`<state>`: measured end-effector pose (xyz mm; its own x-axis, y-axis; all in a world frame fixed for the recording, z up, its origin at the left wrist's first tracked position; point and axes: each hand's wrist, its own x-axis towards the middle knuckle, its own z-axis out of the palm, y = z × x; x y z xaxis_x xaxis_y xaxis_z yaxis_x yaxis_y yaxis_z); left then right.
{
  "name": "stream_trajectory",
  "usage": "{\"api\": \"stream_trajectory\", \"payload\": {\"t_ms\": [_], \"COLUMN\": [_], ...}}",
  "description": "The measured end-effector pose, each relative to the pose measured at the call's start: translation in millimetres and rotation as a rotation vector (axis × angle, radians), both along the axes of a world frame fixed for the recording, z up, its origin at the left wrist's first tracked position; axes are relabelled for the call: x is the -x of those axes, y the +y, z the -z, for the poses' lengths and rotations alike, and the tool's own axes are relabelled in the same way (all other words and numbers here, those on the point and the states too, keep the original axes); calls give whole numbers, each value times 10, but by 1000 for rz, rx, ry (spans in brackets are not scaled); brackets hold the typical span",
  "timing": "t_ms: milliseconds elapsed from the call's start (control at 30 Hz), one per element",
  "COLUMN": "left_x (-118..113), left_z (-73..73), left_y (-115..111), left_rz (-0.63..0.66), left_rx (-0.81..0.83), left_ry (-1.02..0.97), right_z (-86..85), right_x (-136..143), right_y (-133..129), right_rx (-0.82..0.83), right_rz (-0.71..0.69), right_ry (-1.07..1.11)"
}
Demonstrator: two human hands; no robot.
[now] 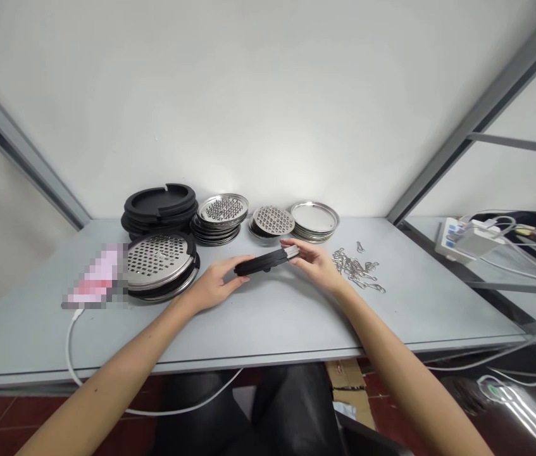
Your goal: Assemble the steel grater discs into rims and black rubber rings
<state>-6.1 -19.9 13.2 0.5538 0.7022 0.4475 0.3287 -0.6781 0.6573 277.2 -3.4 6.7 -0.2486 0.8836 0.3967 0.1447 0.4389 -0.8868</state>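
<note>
Above the front middle of the table I hold a black round frame (262, 261) between both hands, seen edge-on. Bright metal shows at its right end, so metal discs appear to sit in it. My left hand (215, 283) grips the left edge, thumb below and fingers above. The right end is pinched by my right hand (316, 265), near the metal part. Behind the frame lie a small stack of grater discs (273, 220) and a pile of plain metal discs (315, 217). Loose metal clips (355, 269) lie right of my right hand.
To the left stand stacked black frames (161, 202), a black-framed grater stack (158, 259) and more grater discs (223, 209). A blurred pink item (99, 275) with a white cable (69, 348) lies farther left. A power strip (460, 239) and tangled cables are at right.
</note>
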Motion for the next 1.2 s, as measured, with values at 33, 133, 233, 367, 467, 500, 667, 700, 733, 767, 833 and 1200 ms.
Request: {"api": "stream_trajectory", "payload": {"t_ms": [33,133,233,367,467,500,667,700,733,767,833,1200], "left_x": [-1,-4,-1,23,34,33,17,16,16,15,10,132], "left_z": [9,38,53,47,37,36,50,51,49,43,13,-584], "left_y": [6,18,14,-8,-25,-31,-54,-54,-52,-49,-48,-431], "left_rz": [-2,-15,-25,-17,-10,-16,-58,-59,-56,-52,-43,-81], "left_rx": [-13,-46,-44,5,-62,-112,-305,-328,-350,-372,-419,-679], "left_ry": [-5,-27,-38,-24,-16,-23,-88,-88,-84,-77,-73,-103], "right_z": [10,49,77,72,51,45,34,39,46,54,75,187], "right_x": [5,4,-15,-36,-42,-45,-74,-81,-88,-95,-105,-122], "right_y": [1,12,20,11,-6,-10,12,27,44,62,92,124], "right_rx": [-10,-38,-54,-97,-113,-120,-97,-69,-42,-23,-12,-81], "right_rz": [30,177,290,301,269,254,151,158,181,218,299,303], "right_ry": [18,33,-38,-86,-116,-125,-69,-62,-76,-114,-222,-497]}}
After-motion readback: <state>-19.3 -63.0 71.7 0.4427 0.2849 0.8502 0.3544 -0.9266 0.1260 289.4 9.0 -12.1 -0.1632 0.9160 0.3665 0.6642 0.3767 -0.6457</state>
